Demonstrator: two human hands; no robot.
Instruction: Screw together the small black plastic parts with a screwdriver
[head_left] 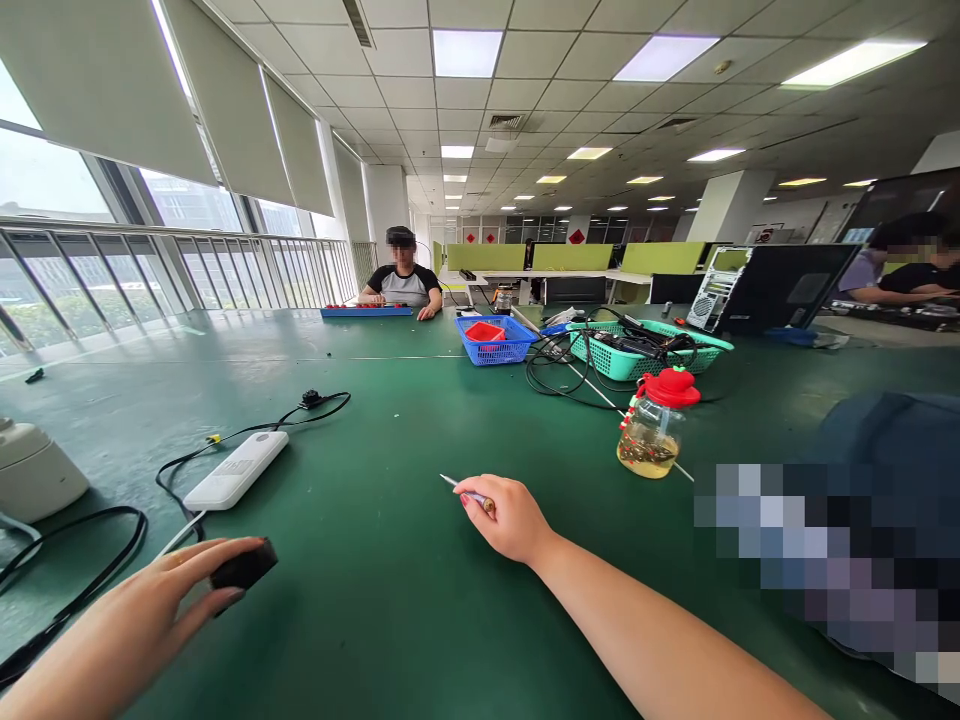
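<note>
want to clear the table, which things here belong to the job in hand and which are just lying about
Apparently in use:
black block in the left hand
thin pointed tool in the right hand

Apparently just lying about:
white power strip
red-lidded jar
blue basket
green basket

The right forearm (630,608) is bare, and the right hand (511,515) shows a pinkish-red nail (465,499).
</note>
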